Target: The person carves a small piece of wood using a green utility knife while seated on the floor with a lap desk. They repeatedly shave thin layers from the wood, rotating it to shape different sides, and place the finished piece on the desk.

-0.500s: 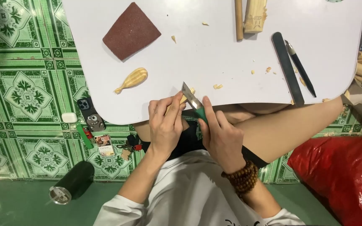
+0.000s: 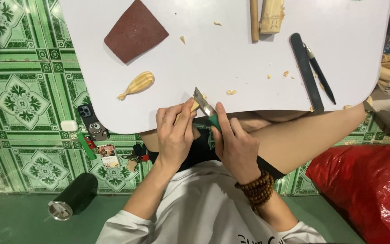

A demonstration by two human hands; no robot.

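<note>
Sitting cross-legged on a green patterned tile floor, knees tucked under a low white table.

Nearest, lying on the floor to the left, a dark flask; to the right, crumpling against the leg, a red plastic bag. Wearing a brown bead bracelet on the right wrist.

Gripping a small pale wood piece in the closed left hand, right at the table's near edge, thumb lying along it. Closing the right hand around the green handle of a carving knife, thumb stretching up the handle, blade resting against the tip of the wood piece and angling away from the body.

Judging from that grip: taking thin, short cuts, bracing both hands together, keeping the left fingertips behind the edge, pushing with the thumb rather than the arm.

Beside the table's left edge, lying on the tiles, a phone and a small white case.

Farther out on the table, lying apart from each other: a striped fish-shaped carving, scattered wood chips, a long black file with a slim black tool just beside it. Farthest, a sheet of reddish-brown sandpaper, a wooden stick and a pale wood block nearly touching.
</note>
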